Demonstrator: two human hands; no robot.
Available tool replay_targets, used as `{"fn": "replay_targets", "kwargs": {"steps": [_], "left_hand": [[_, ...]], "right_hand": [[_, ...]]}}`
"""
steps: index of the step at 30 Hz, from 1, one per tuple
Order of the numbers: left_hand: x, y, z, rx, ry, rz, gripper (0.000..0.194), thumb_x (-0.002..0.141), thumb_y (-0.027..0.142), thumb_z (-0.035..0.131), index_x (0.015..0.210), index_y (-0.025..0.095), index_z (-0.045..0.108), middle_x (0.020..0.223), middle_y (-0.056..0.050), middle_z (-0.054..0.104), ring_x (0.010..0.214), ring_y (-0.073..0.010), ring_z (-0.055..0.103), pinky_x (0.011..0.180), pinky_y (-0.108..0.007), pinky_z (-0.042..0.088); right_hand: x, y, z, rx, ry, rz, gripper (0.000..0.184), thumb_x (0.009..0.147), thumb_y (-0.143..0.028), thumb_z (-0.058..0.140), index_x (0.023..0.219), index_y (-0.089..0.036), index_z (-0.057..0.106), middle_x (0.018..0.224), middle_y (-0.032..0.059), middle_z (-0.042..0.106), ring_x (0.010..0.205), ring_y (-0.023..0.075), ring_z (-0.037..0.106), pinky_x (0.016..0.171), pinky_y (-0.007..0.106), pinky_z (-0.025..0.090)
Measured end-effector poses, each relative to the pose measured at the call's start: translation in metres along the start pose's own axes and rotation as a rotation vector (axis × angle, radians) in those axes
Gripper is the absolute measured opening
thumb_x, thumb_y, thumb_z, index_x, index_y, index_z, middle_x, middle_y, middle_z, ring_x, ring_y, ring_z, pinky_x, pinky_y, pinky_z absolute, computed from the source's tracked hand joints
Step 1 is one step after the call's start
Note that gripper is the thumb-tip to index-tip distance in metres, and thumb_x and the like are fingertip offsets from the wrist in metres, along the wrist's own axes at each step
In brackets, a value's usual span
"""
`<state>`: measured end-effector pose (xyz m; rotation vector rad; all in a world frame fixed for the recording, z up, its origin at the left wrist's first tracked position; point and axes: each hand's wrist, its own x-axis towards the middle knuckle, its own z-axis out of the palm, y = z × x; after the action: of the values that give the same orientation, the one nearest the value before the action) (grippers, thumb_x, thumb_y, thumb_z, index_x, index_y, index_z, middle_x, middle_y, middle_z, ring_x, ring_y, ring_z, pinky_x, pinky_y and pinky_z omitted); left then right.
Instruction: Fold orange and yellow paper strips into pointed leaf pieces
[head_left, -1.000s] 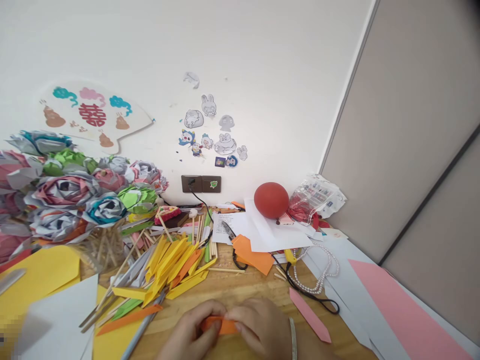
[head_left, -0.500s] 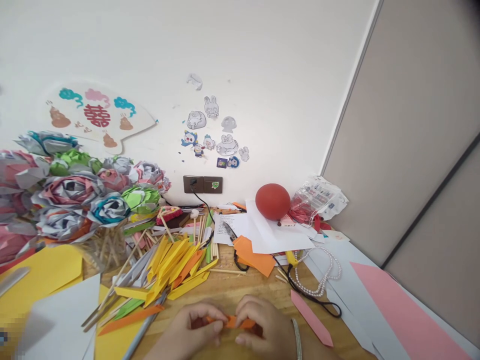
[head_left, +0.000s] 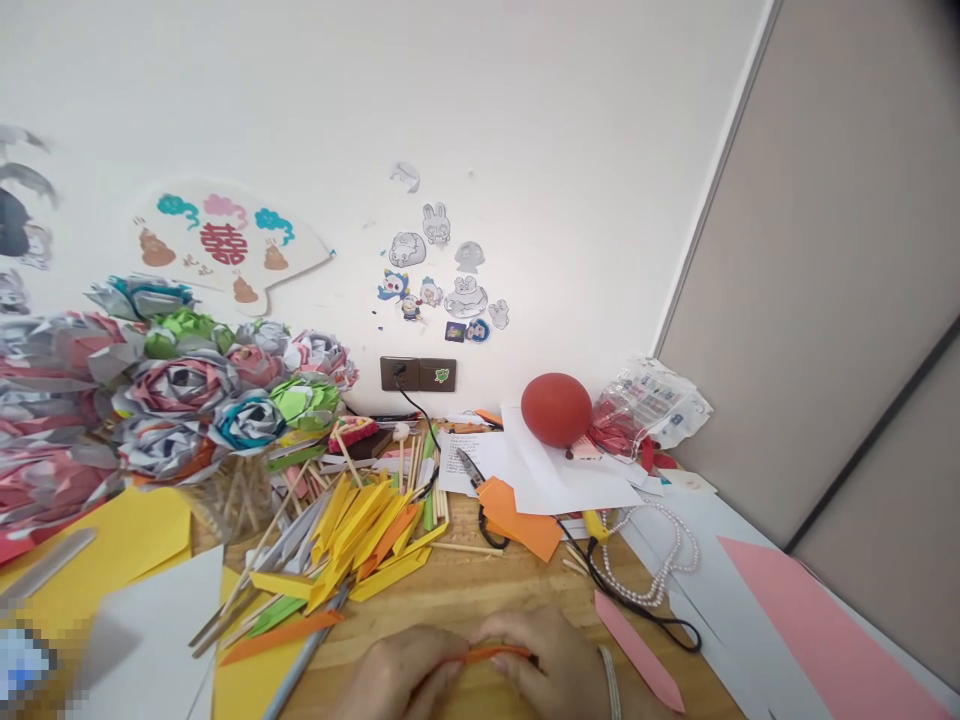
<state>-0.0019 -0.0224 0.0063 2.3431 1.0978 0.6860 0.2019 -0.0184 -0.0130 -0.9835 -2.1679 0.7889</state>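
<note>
Both my hands meet low in the head view, over the wooden tabletop (head_left: pixel 442 600). Between them is a narrow folded orange paper strip (head_left: pixel 486 654). My left hand (head_left: pixel 405 668) pinches its left end. My right hand (head_left: pixel 536 655), with a beaded bracelet (head_left: pixel 610 680) at the wrist, grips the right end, fingers curled over it. Parts of the strip are hidden behind the fingers. Left of my hands lies a pile of folded yellow paper strips (head_left: pixel 367 530), with another orange strip (head_left: pixel 281 637) in front of it. A pink paper strip (head_left: pixel 637 650) rests right of my right hand.
Paper flowers (head_left: pixel 180 385) stand in a clear container (head_left: pixel 232 495) on the left. Scissors (head_left: pixel 471 468) lie partly under orange paper pieces (head_left: pixel 521 518). A red balloon (head_left: pixel 556 410), a pearl string (head_left: pixel 664 570) and a black cord (head_left: pixel 637 603) are on the right.
My hands have turned the orange strip so that it shows a thinner edge, and the left fingers have closed further over it. The whole view has shifted slightly, moving things rightward in the picture.
</note>
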Motion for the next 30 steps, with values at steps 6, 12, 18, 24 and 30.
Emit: {"fn": "replay_targets", "kwargs": {"steps": [6, 12, 18, 24, 30], "left_hand": [[-0.006, -0.032, -0.013, 0.364, 0.185, 0.047, 0.037, 0.085, 0.015, 0.037, 0.113, 0.026, 0.058, 0.104, -0.003, 0.07, 0.089, -0.0175, 0.067, 0.078, -0.024, 0.051], [-0.003, -0.033, -0.039, 1.085, 0.244, -0.415, 0.05, 0.083, 0.006, 0.032, 0.131, 0.007, 0.044, 0.084, -0.014, 0.065, 0.048, -0.0229, 0.061, 0.04, -0.031, 0.045], [0.0, -0.019, -0.026, 1.083, 0.138, -0.182, 0.06, 0.065, -0.004, 0.049, 0.123, 0.01, 0.055, 0.118, -0.022, 0.058, 0.098, -0.0353, 0.06, 0.071, -0.042, 0.052], [-0.003, -0.04, -0.006, 1.041, 0.135, 0.022, 0.037, 0.074, -0.002, 0.044, 0.101, 0.009, 0.067, 0.109, -0.018, 0.065, 0.104, -0.0364, 0.057, 0.085, -0.052, 0.044], [0.001, -0.031, -0.005, 0.818, 0.392, 0.362, 0.033, 0.085, 0.03, 0.049, 0.114, 0.014, 0.056, 0.102, -0.011, 0.066, 0.09, -0.0262, 0.06, 0.078, -0.037, 0.047]], "right_hand": [[0.002, 0.011, -0.013, -0.265, 0.149, 0.032, 0.041, 0.075, -0.018, 0.058, 0.115, -0.021, 0.054, 0.095, 0.0039, 0.066, 0.084, 0.0195, 0.06, 0.075, 0.029, 0.048], [0.011, 0.047, -0.034, -0.763, 0.508, 0.03, 0.042, 0.074, -0.004, 0.048, 0.113, -0.016, 0.052, 0.103, 0.0109, 0.061, 0.097, 0.0267, 0.053, 0.085, 0.042, 0.043], [0.011, 0.065, -0.033, -0.866, 0.494, 0.016, 0.021, 0.078, 0.001, 0.051, 0.071, -0.017, 0.058, 0.072, 0.0052, 0.059, 0.076, 0.0216, 0.052, 0.073, 0.035, 0.043], [0.008, 0.044, -0.041, -0.75, 0.554, -0.153, 0.025, 0.087, -0.004, 0.039, 0.078, -0.016, 0.059, 0.074, 0.006, 0.062, 0.074, 0.0203, 0.053, 0.069, 0.035, 0.045], [0.003, 0.017, -0.029, -0.41, 0.146, -0.431, 0.019, 0.086, -0.009, 0.042, 0.088, -0.02, 0.058, 0.089, 0.0034, 0.068, 0.081, 0.0144, 0.059, 0.074, 0.028, 0.047]]}}
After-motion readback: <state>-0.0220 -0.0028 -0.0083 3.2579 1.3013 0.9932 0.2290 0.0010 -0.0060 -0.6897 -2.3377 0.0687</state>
